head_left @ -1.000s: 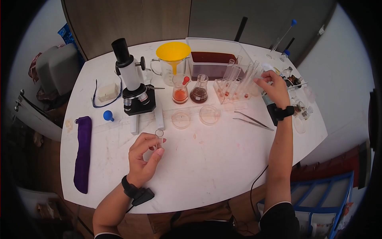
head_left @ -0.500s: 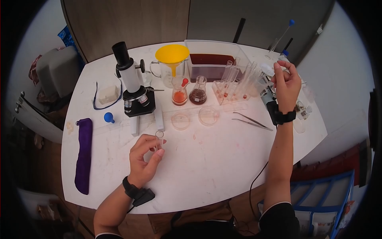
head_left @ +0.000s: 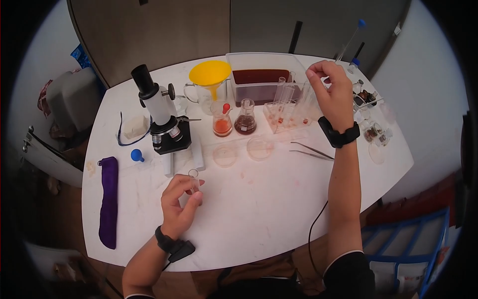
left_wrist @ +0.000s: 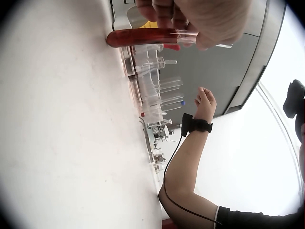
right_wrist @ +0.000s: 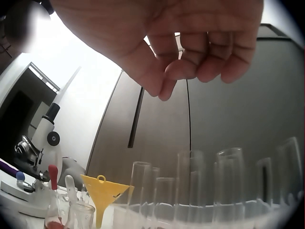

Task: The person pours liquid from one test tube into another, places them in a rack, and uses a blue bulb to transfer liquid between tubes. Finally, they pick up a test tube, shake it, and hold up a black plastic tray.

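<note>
Between thumb and fingers, my left hand holds a glass test tube low over the near-left part of the table. The left wrist view shows red liquid filling much of this tube. My right hand is raised over the right side of the rack of upright test tubes. In the right wrist view its thumb and index fingertips meet and the other fingers curl, with nothing visible in them; the empty-looking tube tops stand below, apart from the hand.
A microscope stands left, near a blue bulb and purple pouch. Behind are a yellow funnel, two flasks and a tub of dark red liquid. Petri dishes and tweezers lie mid-table.
My right hand has moved from the table's right side leftward and up, over the test tubes. My left hand still holds its tube; the head view has shifted slightly.
</note>
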